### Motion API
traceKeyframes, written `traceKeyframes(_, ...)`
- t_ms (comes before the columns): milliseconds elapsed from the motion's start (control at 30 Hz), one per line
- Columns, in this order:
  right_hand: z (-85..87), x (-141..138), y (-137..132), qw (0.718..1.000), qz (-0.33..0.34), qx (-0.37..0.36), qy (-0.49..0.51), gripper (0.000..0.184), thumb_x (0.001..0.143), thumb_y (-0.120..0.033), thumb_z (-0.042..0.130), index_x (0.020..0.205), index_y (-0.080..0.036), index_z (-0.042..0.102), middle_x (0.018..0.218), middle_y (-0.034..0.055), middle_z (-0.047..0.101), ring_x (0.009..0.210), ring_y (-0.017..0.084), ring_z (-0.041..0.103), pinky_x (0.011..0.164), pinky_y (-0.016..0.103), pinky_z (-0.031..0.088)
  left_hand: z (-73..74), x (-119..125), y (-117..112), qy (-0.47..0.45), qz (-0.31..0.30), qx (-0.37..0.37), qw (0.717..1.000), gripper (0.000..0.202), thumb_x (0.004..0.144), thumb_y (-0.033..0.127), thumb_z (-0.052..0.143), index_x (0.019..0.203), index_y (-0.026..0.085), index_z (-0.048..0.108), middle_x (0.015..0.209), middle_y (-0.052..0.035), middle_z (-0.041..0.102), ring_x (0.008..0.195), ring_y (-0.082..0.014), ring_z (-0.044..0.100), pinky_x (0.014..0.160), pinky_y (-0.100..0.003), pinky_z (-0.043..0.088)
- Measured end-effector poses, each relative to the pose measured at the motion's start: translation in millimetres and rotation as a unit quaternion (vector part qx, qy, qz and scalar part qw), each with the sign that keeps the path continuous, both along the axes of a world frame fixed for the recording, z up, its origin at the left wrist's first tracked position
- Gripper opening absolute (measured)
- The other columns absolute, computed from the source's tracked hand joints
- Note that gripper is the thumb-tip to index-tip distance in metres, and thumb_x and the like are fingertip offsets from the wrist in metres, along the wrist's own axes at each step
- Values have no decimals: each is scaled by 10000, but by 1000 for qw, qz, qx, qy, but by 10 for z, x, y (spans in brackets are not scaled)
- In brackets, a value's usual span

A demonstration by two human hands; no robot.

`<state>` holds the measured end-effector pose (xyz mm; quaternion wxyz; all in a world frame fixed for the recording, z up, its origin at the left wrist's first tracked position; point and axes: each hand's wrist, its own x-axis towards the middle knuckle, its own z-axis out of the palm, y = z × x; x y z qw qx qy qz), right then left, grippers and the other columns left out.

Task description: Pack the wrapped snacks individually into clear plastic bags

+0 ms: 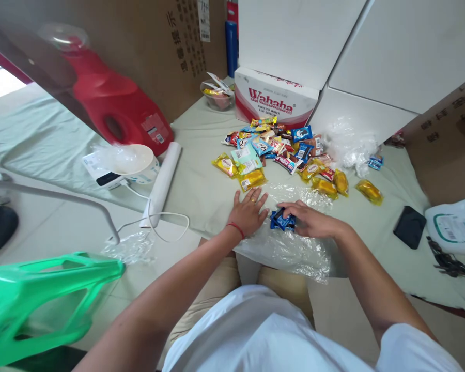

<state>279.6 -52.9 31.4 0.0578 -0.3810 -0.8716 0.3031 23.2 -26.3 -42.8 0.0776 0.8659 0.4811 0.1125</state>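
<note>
A clear plastic bag [290, 253] lies spread at the front edge of the cloth-covered surface. Several small blue snack packets [281, 221] are bunched on it. Fingers spread, my left hand [249, 211] rests flat at the bag's left edge, just left of the packets. From the right, my right hand [313, 219] has its fingers curled on the blue packets; its palm side is hidden. Beyond both hands is a loose pile of wrapped snacks [260, 144] in mixed colours, with yellow-wrapped cakes [251, 180] along its near side.
Behind the pile stand a Wahaba carton [273, 101] and crumpled clear bags [349, 142]. To the left are a red jug [116, 98], a paper tub [139, 165], a white roll [163, 181] with a cable, and a green stool [54, 294]. A black wallet-like item [409, 227] lies right.
</note>
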Motion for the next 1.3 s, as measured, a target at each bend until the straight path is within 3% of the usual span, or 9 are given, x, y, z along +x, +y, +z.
traceKeyframes(133, 96, -136, 252, 998, 7, -36, -58, 712, 803, -110, 662, 1491, -230, 520, 1520, 135, 568, 1344, 270, 570, 1111, 392, 441, 7, 5, -3, 7, -1, -2, 1000, 582, 1071, 498, 325, 1594, 276, 453, 1694, -99, 397, 1574, -293, 339, 1279, -669, 161)
traceKeyframes(233, 131, -211, 295, 996, 9, -32, -88, 548, 811, -77, 630, 1346, -199, 645, 1304, 128, 677, 1163, 260, 650, 1020, 361, 486, -5, 8, -2, 6, 4, 1, 1000, 575, 1070, 494, 337, 1591, 283, 459, 1695, -95, 396, 1573, -290, 340, 1283, -664, 157)
traceKeyframes(400, 87, -123, 138, 999, -42, -8, -8, 444, 839, -109, 658, 1274, -197, 668, 1187, 115, 658, 1106, 252, 631, 984, 370, 498, -9, 5, 0, 1, 1, 8, 1000, 569, 1069, 495, 351, 1583, 281, 468, 1691, -95, 403, 1571, -278, 346, 1284, -659, 160)
traceKeyframes(600, -57, -151, -63, 995, -90, -37, 31, 152, 835, -182, 752, 962, -193, 670, 1377, 142, 564, 1062, 222, 638, 885, 323, 499, 1, 3, 0, 5, 1, 5, 1000, 576, 1071, 499, 340, 1583, 266, 464, 1689, -104, 405, 1569, -273, 349, 1279, -665, 161)
traceKeyframes(700, -58, -207, -83, 993, -114, -31, -27, 135, 829, -176, 745, 881, -195, 622, 1122, 100, 683, 962, 222, 649, 825, 299, 467, -5, 6, 1, 4, 2, 5, 1000, 576, 1068, 497, 343, 1585, 273, 464, 1692, -102, 399, 1571, -277, 345, 1285, -653, 153)
traceKeyframes(800, -20, -236, -123, 985, -133, -14, -107, 284, 855, -198, 704, 1130, -210, 632, 1037, 64, 729, 877, 224, 668, 756, 282, 436, -7, 4, 0, 3, 3, 4, 1000, 571, 1065, 491, 352, 1583, 280, 465, 1693, -100, 399, 1572, -278, 345, 1287, -649, 150)
traceKeyframes(933, 3, -276, -206, 971, -141, 21, -193, 736, 875, -258, 703, 1550, -251, 411, 1391, 125, 667, 1078, 285, 699, 807, 298, 456, -3, 1, -3, 1, 3, 2, 1000, 563, 1066, 488, 348, 1577, 284, 469, 1697, -95, 392, 1573, -270, 342, 1287, -651, 150)
traceKeyframes(1100, 31, -292, -250, 958, -134, 50, -249, 605, 908, -233, 614, 1504, -244, 503, 1339, 132, 688, 1057, 296, 715, 783, 311, 475, 5, 11, -2, 3, 5, -1, 1000, 566, 1067, 486, 347, 1580, 280, 466, 1695, -94, 395, 1571, -273, 348, 1285, -656, 153)
traceKeyframes(1300, 21, -227, -247, 959, -157, 74, -226, 644, 917, -257, 612, 1543, -247, 463, 1360, 125, 673, 1114, 299, 694, 804, 316, 488, 27, 13, -13, 3, 8, -7, 1000, 563, 1064, 483, 354, 1582, 295, 468, 1701, -81, 386, 1574, -282, 345, 1287, -658, 155)
